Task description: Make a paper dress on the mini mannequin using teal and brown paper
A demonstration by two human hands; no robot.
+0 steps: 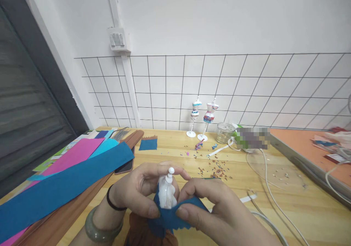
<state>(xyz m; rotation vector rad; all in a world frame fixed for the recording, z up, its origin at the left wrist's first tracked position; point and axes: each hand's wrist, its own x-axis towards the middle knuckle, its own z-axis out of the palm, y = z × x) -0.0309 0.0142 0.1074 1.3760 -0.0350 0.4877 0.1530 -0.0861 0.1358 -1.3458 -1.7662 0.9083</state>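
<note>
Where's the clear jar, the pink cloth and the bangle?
Clear jar [225, 135]: head view, on its side wall.
Pink cloth [78, 153]: head view, on its upper part.
Bangle [96, 233]: head view, on its lower curve.

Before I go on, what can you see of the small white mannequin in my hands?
The white mannequin has a round knob atop its neck and a glossy, plastic-looking torso, wavy-edged on the picture's right. It is held nearly upright above the wooden table. The left hand curls around it; blue cloth, pinched by the right hand, crosses its lower front. Whatever lies below is hidden.
</note>
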